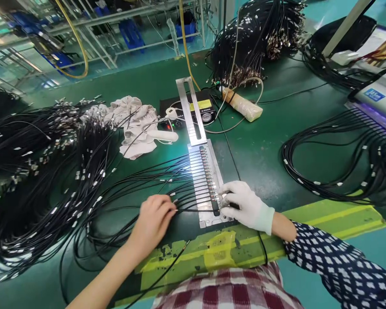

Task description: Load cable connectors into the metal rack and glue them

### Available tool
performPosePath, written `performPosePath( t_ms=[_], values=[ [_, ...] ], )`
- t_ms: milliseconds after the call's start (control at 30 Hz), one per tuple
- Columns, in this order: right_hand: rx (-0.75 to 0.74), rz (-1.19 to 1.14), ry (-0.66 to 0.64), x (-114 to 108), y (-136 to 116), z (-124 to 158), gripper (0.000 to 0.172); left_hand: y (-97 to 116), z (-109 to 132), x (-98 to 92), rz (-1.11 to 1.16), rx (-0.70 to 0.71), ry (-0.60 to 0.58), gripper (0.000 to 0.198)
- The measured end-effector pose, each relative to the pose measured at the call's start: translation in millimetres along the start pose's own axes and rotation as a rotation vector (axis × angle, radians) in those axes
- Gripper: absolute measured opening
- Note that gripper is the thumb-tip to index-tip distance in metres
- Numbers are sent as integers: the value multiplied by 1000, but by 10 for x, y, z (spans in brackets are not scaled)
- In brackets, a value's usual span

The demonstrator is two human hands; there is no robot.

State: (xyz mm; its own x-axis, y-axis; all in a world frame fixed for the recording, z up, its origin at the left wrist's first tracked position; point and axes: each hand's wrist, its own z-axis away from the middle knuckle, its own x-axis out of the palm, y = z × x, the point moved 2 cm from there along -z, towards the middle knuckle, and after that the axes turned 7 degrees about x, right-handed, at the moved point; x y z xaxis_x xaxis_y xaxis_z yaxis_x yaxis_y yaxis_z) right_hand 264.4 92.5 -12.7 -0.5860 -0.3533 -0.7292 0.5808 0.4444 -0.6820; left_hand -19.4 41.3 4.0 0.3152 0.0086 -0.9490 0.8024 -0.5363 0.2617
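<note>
Left hand, gloved right hand: fingers of both pinched on black cable spanning cable-filled slotted fixture.

left hand pinched, right hand half-curled

My bench, green under bright shop light.
The green mat runs to a worn yellow strip at my edge. Beyond the bench I see a teal floor, where metal racks stand with blue bins, and a yellow hose loops past them.
</note>
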Motion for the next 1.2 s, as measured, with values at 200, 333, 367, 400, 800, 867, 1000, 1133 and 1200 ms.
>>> performPosePath(
  t_ms=[200,333,367,400,800,867,1000,1133,1200],
  values=[
    [-31,-118,-68,7,-13,-120,10,232,18,125,10,141,131,22],
    [10,-269,71,-71,179,-138,9,402,-190,375,274,191,188,15],
    [31,-291,120,-90,233,-133,11,391,-216,400,288,176,186,14],
    [52,-308,161,-101,277,-127,12,370,-227,408,289,170,178,13],
    [75,-330,223,-78,293,-164,17,190,-70,383,366,246,35,28],
    [77,-308,222,-79,290,-164,16,148,-82,382,374,253,90,37],
    [86,-289,217,-78,280,-166,17,121,-146,373,318,269,91,41],
    [86,-287,221,-79,275,-169,16,138,-192,357,263,282,53,42],
    [85,-290,222,-79,278,-170,15,142,-216,336,243,307,29,42]
  ],
)
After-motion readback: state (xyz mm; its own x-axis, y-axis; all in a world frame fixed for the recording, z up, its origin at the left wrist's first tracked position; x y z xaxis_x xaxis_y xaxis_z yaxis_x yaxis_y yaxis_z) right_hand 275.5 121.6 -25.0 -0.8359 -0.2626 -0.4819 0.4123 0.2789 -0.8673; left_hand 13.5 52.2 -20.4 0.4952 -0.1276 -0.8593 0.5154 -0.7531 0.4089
